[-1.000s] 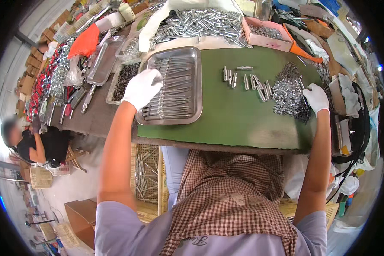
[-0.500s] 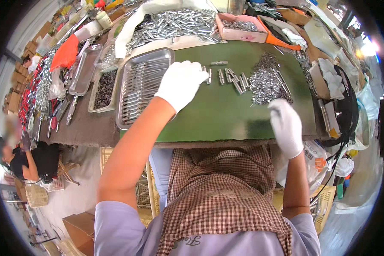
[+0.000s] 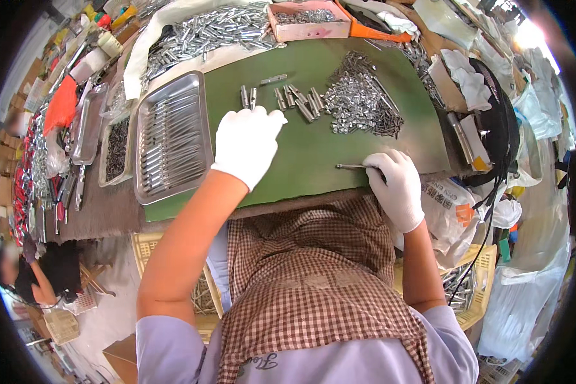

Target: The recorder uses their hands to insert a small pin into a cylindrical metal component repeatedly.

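Observation:
My right hand (image 3: 395, 189), in a white glove, is closed around a slim metal rod (image 3: 351, 166) near the front of the green mat (image 3: 313, 157). The rod points left, with a slightly thicker tip. My left hand (image 3: 246, 142), also gloved, has curled fingers at the lower end of a short metal tube (image 3: 253, 98); whatever they may hold is hidden. A second tube (image 3: 244, 96) stands beside it, and another tube (image 3: 274, 79) lies crosswise behind. Several more short tubes (image 3: 301, 102) cluster to the right, beside a heap of small shiny metal parts (image 3: 358, 102).
Left of the mat's middle, a metal tray (image 3: 206, 121) bears a row of slim rods. A white-lined pile of metal tubes (image 3: 205, 32) and a pink box (image 3: 310, 25) stand behind. A black mesh fan-like object (image 3: 502, 121) is at right. Another person sits far left.
My right hand has moved left and down away from the heap, and the rod now shows in it. My head view has shifted right; my left hand remains by the tubes.

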`<state>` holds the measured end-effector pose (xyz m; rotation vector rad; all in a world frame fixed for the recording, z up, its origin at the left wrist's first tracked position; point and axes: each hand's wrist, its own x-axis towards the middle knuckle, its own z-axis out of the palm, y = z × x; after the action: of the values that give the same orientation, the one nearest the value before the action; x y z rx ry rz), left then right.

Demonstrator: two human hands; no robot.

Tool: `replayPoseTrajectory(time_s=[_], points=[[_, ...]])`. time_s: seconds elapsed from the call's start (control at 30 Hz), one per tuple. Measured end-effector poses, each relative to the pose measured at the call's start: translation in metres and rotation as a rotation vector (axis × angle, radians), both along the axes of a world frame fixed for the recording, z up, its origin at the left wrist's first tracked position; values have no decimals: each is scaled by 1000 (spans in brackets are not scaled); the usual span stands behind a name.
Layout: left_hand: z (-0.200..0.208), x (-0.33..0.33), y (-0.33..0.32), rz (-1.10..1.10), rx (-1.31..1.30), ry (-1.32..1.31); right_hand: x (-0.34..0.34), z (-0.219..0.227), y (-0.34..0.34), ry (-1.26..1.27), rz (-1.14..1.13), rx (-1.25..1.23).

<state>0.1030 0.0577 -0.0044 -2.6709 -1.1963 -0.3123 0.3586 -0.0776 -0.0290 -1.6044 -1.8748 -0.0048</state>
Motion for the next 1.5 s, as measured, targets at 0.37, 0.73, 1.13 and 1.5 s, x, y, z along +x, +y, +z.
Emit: replayPoseTrajectory(time_s=[0.37, 0.73, 1.13, 1.5], points=[[-20, 49, -40, -333, -342, -273, 1, 1, -1, -11, 4, -8], [6, 57, -43, -410, -274, -463, 7, 3, -4, 11, 13, -44], [-30, 53, -69, -224, -341, -519, 18, 2, -8, -78, -52, -70], [-32, 56, -74, -204, -215, -529, 17, -1, -2, -92, -46, -67]])
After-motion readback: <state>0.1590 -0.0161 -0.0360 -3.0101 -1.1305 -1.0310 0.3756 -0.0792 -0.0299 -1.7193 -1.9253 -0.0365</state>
